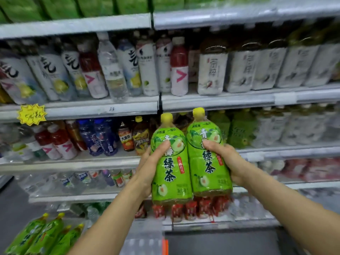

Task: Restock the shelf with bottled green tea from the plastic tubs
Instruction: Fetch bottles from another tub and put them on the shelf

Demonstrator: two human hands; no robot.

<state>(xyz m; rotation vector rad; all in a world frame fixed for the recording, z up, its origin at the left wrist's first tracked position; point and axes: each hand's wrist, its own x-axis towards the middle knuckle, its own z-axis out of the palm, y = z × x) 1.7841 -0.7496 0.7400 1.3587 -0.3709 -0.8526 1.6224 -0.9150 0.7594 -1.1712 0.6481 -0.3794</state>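
Green tea bottles (189,162) held, crowded shelf (110,159) behind

The shelf tier (287,150) directly behind the hands is stocked with green-labelled bottles (241,132). On the tier above, white-labelled tea bottles (212,70) are stood upright in a row.

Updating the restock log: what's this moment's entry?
left hand: holds green tea bottle | right hand: holds second bottle | both upright, before shelf

a shop's drinks aisle
tiered metal shelves (103,107) carry rows of bottled drinks (147,67), and a yellow starburst price tag (31,115) hangs on one shelf edge.
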